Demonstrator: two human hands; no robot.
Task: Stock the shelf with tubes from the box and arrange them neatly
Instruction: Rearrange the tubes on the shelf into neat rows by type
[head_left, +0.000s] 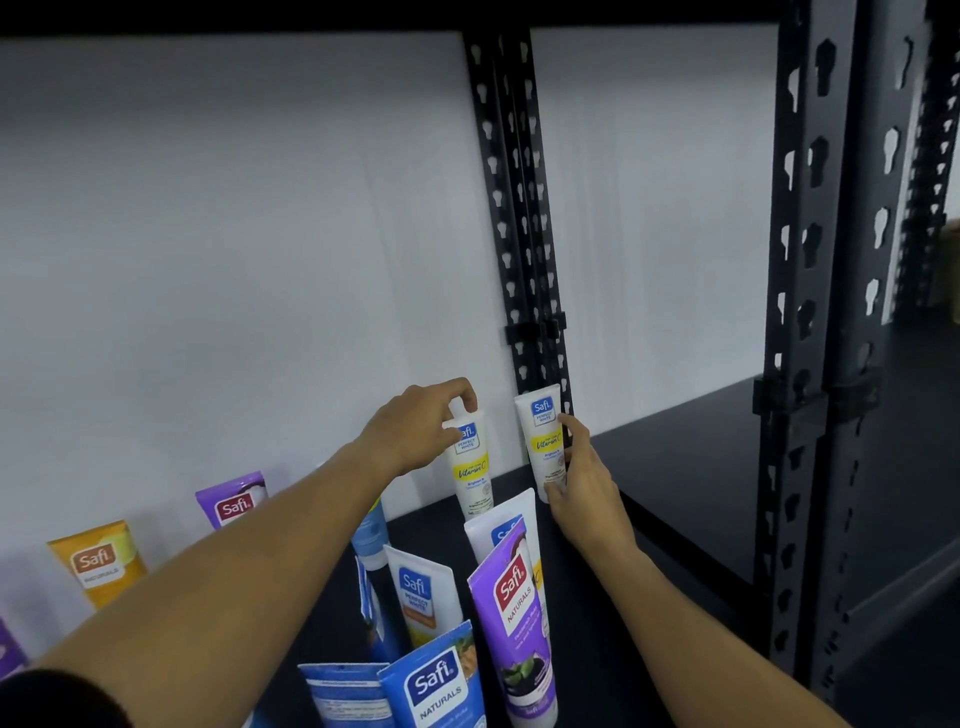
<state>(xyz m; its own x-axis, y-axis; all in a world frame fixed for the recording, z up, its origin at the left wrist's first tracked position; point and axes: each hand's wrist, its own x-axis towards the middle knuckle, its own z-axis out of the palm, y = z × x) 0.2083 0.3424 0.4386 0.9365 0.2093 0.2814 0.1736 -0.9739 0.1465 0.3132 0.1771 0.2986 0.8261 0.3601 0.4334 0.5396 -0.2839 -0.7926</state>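
Note:
Two white tubes with yellow bands stand upright at the back of the dark shelf, near the white back wall. My left hand pinches the top of the left white tube. My right hand grips the lower right side of the right white tube, which stands against the black slotted post. In front stand more tubes: a white one, another white one, a purple one and two blue ones. No box is in view.
Along the back wall to the left stand a purple tube, an orange tube and part of another purple one. Black slotted uprights divide the rack at right, with a bare dark shelf section beyond them.

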